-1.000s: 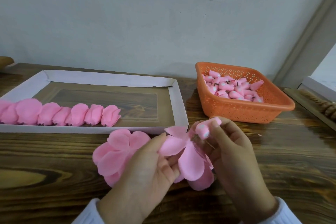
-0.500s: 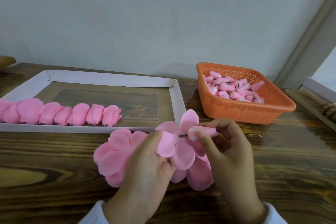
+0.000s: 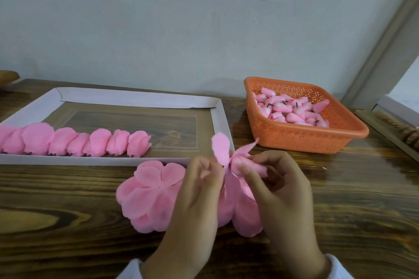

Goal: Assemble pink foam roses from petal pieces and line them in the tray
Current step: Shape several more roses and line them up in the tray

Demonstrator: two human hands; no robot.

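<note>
Though still between the hands [image 3: 195,192] [image 3: 283,188], bud [image 3: 248,165] now tight against petal piece [image 3: 221,147]

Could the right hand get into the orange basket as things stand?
Probably yes: the orange basket sits just beyond the right hand with bare table between, though that hand is pinching a bud.

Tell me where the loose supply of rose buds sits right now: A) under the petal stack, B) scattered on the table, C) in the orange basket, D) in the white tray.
C: the pink buds lie heaped inside the orange perforated basket, to the right of the white tray, which holds the row of finished roses. A single bud is held in the right hand.
</note>
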